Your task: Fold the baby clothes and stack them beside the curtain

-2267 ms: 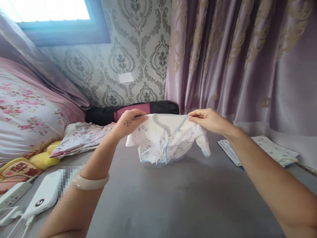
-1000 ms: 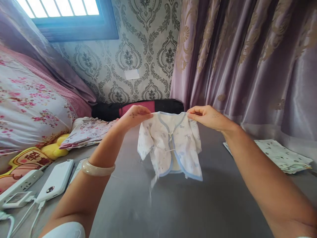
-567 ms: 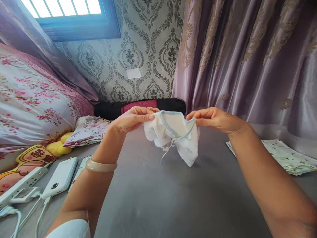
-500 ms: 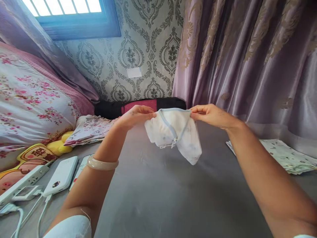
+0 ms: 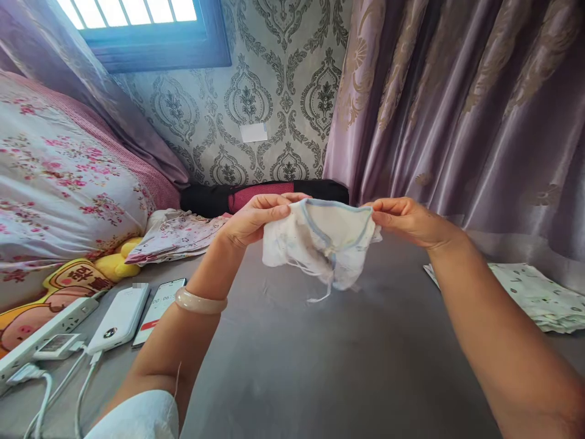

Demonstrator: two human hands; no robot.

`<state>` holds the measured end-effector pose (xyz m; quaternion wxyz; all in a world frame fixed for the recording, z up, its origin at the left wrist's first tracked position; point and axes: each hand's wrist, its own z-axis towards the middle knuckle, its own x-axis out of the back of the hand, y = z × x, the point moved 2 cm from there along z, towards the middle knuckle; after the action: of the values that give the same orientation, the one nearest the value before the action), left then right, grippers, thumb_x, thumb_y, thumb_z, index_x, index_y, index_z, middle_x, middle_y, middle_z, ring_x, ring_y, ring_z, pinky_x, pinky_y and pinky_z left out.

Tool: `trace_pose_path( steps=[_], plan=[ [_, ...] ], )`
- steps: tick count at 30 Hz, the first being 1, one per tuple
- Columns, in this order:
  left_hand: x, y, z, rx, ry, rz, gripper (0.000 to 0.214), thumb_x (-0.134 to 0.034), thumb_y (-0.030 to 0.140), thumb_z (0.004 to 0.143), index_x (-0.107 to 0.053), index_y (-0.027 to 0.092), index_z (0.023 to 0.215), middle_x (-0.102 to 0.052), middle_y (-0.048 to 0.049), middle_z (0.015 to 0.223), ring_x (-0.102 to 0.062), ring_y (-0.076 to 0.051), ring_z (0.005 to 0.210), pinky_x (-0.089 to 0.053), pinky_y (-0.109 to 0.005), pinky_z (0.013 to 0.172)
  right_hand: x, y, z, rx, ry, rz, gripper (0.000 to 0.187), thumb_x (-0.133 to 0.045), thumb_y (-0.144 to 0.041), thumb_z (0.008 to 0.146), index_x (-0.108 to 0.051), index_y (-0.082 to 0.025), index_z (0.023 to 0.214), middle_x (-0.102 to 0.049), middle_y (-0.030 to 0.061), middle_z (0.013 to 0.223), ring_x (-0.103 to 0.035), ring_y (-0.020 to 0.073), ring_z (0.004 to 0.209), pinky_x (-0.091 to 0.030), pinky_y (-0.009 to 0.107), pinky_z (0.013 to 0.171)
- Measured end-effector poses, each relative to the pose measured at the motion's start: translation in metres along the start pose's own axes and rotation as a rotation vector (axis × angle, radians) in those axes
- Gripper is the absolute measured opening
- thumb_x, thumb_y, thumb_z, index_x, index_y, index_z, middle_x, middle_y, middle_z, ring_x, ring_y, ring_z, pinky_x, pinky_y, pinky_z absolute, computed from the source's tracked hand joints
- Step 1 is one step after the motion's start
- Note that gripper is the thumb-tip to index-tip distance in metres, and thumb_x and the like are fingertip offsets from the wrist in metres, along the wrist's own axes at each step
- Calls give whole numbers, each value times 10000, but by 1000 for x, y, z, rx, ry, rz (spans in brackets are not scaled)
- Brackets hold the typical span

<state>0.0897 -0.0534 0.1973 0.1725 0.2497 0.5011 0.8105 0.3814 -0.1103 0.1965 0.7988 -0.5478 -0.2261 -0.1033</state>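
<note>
A small white baby top [image 5: 315,250] with pale blue trim round its neckline hangs in the air over the grey sheet [image 5: 320,366]. My left hand [image 5: 262,216] pinches its left shoulder between thumb and fingers. On the other side, my right hand [image 5: 397,219] is closed on the right shoulder. The neckline is stretched between both hands. Thin white ties dangle from the lower front, and the bottom of the cloth is crumpled and a little blurred.
At left lie a power bank [image 5: 119,320], a phone [image 5: 158,311], a power strip [image 5: 50,332] and cables. Folded floral cloth [image 5: 183,238] sits beyond them, by a large floral bundle [image 5: 68,177]. Folded pale green cloth [image 5: 539,296] lies at right. A black and pink roll [image 5: 262,195] lines the wall.
My hands have moved farther apart, the right one shifting rightward. The baby top's neckline is wider, and its lower part has swung and bunched up, with the ties hanging lower.
</note>
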Motion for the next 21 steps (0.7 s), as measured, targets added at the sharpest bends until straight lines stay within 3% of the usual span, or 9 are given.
trace_pose_path(
  steps=[4,9,13,17,21],
  plan=[
    [-1,-14,7,11,131,79,345,-724,509,739,-686,174,812,-682,-47,791,-615,-156,726,-473,-292,655,1,6,8,27,235,-60,438,-724,-671,678,-707,-250,799,-706,27,833,-630,198,818,-502,341,782],
    [-9,-33,19,-85,317,114,298,-672,476,791,-618,183,803,-597,12,689,-521,-106,615,-396,-240,567,-8,16,17,88,353,-105,448,-639,-679,746,-645,-240,838,-654,16,798,-589,183,766,-468,317,706],
    [-13,-44,24,-143,436,264,241,-590,441,860,-587,203,822,-484,47,598,-442,-104,553,-322,-239,524,-12,32,23,130,472,-214,401,-565,-631,821,-616,-233,850,-623,10,771,-563,175,725,-435,307,674],
    [-15,-45,19,-241,533,512,201,-544,390,904,-616,204,879,-558,17,707,-508,-131,673,-376,-251,632,-16,43,25,180,586,-391,367,-483,-576,901,-609,-232,894,-637,24,808,-578,190,752,-440,317,707],
    [-19,-34,6,-269,563,771,234,-495,387,945,-655,217,965,-645,-43,925,-573,-176,859,-410,-274,767,-22,35,14,263,664,-598,349,-417,-521,960,-627,-242,945,-658,66,942,-601,228,898,-443,345,807]
  ],
)
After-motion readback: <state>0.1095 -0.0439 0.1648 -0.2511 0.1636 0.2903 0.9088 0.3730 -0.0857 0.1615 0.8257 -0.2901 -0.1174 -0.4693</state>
